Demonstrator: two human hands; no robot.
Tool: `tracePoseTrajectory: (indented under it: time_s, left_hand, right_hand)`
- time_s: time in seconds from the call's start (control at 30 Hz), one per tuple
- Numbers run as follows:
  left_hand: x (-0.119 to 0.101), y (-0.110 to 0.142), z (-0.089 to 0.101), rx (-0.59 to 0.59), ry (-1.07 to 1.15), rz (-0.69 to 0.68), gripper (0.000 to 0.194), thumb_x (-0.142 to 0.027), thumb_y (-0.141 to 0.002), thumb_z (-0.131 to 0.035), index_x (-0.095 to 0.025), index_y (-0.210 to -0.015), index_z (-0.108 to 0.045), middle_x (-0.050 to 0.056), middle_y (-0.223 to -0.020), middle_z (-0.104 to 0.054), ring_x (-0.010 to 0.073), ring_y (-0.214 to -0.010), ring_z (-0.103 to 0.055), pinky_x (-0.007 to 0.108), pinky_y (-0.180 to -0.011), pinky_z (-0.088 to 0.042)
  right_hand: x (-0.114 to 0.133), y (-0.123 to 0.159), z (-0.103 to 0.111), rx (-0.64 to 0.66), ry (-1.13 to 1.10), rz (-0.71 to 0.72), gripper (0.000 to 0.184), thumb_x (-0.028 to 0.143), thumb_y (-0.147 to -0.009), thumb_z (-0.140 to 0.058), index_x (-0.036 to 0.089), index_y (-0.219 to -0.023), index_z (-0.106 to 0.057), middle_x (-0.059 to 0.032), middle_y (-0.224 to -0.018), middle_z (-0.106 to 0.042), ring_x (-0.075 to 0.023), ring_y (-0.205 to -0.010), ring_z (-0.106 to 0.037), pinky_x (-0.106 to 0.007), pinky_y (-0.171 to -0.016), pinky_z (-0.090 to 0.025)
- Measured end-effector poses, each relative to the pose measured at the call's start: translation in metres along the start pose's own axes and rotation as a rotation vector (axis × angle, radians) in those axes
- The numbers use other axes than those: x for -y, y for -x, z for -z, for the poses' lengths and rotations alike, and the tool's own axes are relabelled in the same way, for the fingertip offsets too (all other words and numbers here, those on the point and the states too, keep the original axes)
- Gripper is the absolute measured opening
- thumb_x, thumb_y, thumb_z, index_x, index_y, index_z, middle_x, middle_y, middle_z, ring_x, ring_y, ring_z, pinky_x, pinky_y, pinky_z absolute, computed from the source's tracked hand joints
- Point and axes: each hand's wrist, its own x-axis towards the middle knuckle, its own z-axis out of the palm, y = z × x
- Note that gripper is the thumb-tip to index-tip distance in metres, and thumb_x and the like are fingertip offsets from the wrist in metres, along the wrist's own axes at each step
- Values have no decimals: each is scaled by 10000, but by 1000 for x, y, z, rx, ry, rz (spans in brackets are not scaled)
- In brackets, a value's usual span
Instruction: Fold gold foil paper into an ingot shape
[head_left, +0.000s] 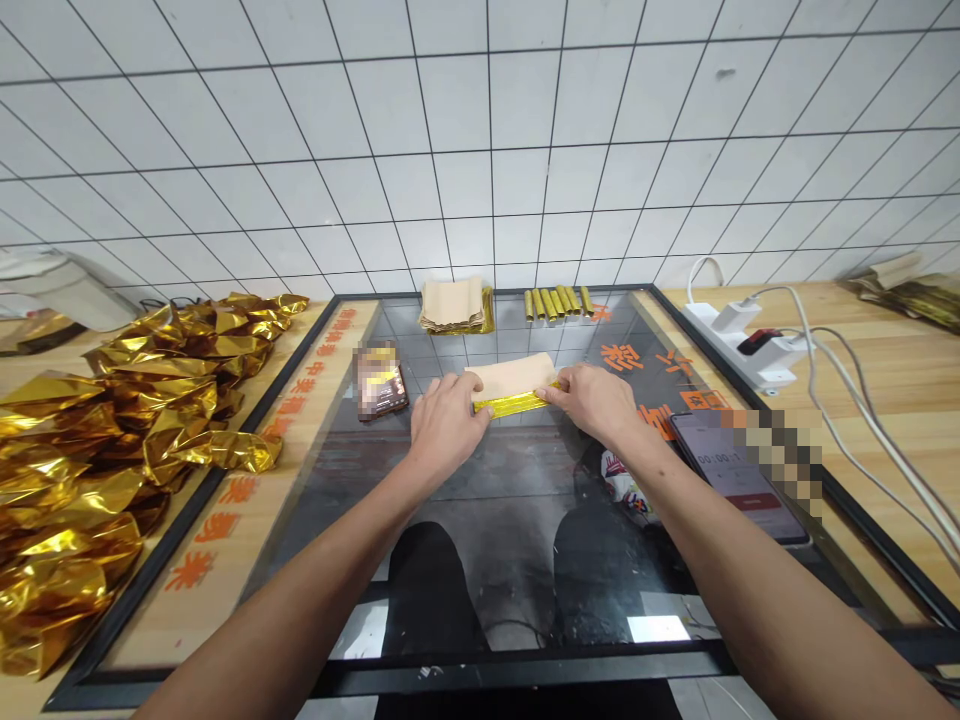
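Note:
A sheet of gold foil paper with a tan back (511,378) lies on the glass in front of me, its near edge showing a folded or rolled gold strip. My left hand (448,418) pinches the left end of that strip between thumb and fingers. At the opposite end, my right hand (594,398) grips the strip in the same way. Beyond the sheet sits a stack of tan-backed foil sheets (452,304). Several gold paper rolls (557,303) are lined up to the right of the stack.
Crumpled gold foil pieces (82,440) cover the wooden table at left. A small dark packet (381,382), partly blurred, lies left of my hands. At right are a phone (742,475) showing a timer and a power strip (739,335) with cables. A black frame (281,385) edges the glass.

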Motion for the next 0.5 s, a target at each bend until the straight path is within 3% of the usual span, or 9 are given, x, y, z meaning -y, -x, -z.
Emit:
tracePoseTrajectory:
  time_s: [0.1, 0.23, 0.37, 0.5]
  left_hand:
    - [-1, 2, -3, -33, -55, -155, 413, -250, -1009, -617, -324, -1413, -658, 80, -1234, -655, 296, -1137, -569, 414, -912, -451]
    - [-5, 2, -5, -12, -141, -364, 494, -109, -1027, -488, -376, -1383, -702, 88, -1252, -605, 285, -1120, -533, 411, -894, -443]
    - [-7, 3, -7, 31, -236, -502, 464, -66, -1002, -481, -296, -1323, -724, 108, -1247, -602, 307, -1170, -519, 430, -889, -448]
    - [-11, 7, -6, 64, -314, -571, 384, -41, -1000, -453, -200, -1239, -710, 119, -1190, -624, 304, -1122, -554, 440, -879, -447]
  right_hand:
    - [0, 0, 0, -11, 4, -4, 585, 741, -1026, -511, 240, -907, -787, -118, -910, -801, -267, -890, -740, -329, -665, -386]
    - [0, 1, 1, -8, -3, -7, 568, 728, -1029, -513, 243, -906, -781, -110, -918, -796, -261, -876, -727, -331, -664, -380]
    - [0, 1, -1, -28, -2, 4, 554, 716, -1027, -519, 240, -871, -757, -108, -955, -794, -253, -857, -710, -332, -639, -348]
    - [-4, 0, -1, -25, -73, 2, 502, 663, -1016, -557, 239, -796, -712, -86, -865, -766, -233, -798, -675, -322, -624, -310]
